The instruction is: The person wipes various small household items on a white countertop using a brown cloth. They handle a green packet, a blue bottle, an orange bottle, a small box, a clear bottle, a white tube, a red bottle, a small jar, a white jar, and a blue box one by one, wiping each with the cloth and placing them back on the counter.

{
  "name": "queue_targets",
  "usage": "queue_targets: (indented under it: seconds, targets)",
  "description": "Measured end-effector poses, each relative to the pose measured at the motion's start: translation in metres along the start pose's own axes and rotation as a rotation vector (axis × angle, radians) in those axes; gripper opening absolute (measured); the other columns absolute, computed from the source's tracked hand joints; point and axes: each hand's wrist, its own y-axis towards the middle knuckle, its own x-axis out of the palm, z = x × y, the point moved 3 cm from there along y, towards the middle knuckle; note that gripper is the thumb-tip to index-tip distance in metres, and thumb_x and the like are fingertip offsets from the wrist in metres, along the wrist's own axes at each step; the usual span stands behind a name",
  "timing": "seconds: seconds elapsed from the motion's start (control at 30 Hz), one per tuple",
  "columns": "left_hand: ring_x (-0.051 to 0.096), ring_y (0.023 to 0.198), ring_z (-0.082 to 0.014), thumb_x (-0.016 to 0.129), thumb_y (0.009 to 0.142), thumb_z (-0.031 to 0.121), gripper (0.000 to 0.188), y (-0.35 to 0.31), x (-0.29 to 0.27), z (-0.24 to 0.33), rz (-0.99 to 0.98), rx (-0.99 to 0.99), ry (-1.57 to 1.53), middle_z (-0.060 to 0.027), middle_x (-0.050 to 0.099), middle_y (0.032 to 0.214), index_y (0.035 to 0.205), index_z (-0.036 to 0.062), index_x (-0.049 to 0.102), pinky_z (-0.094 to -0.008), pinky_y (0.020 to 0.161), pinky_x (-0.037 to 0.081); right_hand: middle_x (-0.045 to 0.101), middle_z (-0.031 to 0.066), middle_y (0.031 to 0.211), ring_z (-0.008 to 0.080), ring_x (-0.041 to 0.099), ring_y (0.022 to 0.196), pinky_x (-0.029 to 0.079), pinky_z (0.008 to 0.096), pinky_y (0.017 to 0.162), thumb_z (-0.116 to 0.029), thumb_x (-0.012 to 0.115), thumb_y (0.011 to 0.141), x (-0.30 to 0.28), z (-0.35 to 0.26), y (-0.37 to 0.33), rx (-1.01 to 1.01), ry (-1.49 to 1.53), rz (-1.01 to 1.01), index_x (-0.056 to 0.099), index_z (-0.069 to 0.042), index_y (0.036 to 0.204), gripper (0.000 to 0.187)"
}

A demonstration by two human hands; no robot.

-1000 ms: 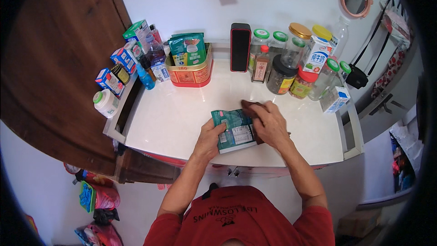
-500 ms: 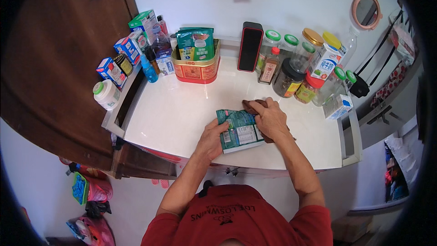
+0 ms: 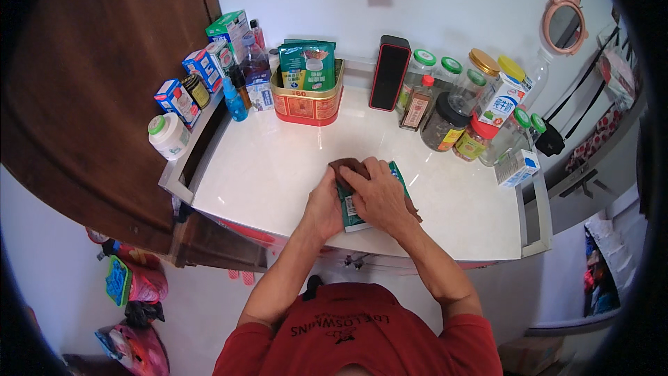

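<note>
- Head view, frame ctr.: pouch (image 3: 355, 221), green, lies on or just above the white tabletop (image 3: 278, 174), between both hands; the gap, if any, can't be judged.
- L hand (image 3: 323, 209), left of ctr.: thumb along pouch's left edge, fingers mostly hidden beneath; apparently gripping that edge, prob. to keep the pouch steady under pressure.
- R hand (image 3: 381, 198), ctr.: fingers curled, gripping the cloth (image 3: 350, 167) (brown, bunched) against the pouch's upper part; bunching prob. gives a firm pad. Another brown bit shows by the R wrist.
- Upper ctr.-left: tin (image 3: 307, 108), red/gold, w/ similar green packs (image 3: 307, 69) upright inside; its walls presumably stop them slumping.
- Upper ctr.: speaker (image 3: 390, 73), black, on end near the back edge, prob. to save space.
- Upper right: jars (image 3: 441, 124), bottle (image 3: 416, 104) & carton (image 3: 500, 106) clustered toward the back corner, leaving the front for handwork, it seems.
- Upper left: boxes (image 3: 177, 102), tub (image 3: 168, 137) along the side ledge; spray (image 3: 235, 103), blue, just inside it, prob. for easy reach.
</note>
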Motion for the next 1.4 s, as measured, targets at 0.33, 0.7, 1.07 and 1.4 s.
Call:
queue_targets:
  seconds: [0.33,0.7,1.07,1.4]
  targets:
    - [0.063,0.098,-0.0284,0.041,0.095,0.005,0.029,0.002,-0.002,-0.006,-0.042,0.070,0.084,-0.0171,0.060,0.112,0.121,-0.0044,0.048,-0.0419,0.086,0.054,0.051,0.0128,0.098,0.0315,0.053,0.093,0.048,0.0402,0.078,-0.007,0.058,0.072,-0.041,0.000,-0.072,-0.145,0.400,-0.454,0.060,-0.015,0.119,0.047]
    - [0.060,0.105,-0.0310,0.038,0.098,0.009,0.028,0.008,-0.007,-0.008,0.061,0.105,0.140,-0.0177,0.056,0.119,0.123,-0.0005,0.045,-0.0469,0.093,0.051,0.051,0.0156,0.100,0.0349,0.051,0.092,0.048,0.0439,0.071,-0.009,0.060,0.074,-0.014,0.068,-0.032,0.216,-0.217,-0.063,0.057,-0.006,0.116,0.042]
    - [0.060,0.106,-0.0302,0.037,0.099,0.011,0.029,0.002,-0.004,-0.010,0.105,0.122,0.129,-0.0175,0.057,0.118,0.124,-0.0004,0.044,-0.0462,0.092,0.051,0.052,0.0165,0.096,0.0343,0.054,0.093,0.050,0.0439,0.074,-0.009,0.059,0.073,-0.080,0.039,-0.087,0.127,-0.119,-0.367,0.058,-0.004,0.114,0.041]
    - [0.060,0.105,-0.0302,0.037,0.100,0.019,0.032,0.006,-0.006,-0.009,0.051,0.084,0.142,-0.0161,0.058,0.118,0.126,0.0011,0.045,-0.0476,0.090,0.051,0.051,0.0184,0.111,0.0365,0.050,0.101,0.045,0.0410,0.087,0.000,0.054,0.077,-0.013,0.050,-0.030,0.241,0.099,-0.014,0.055,-0.007,0.123,0.046]
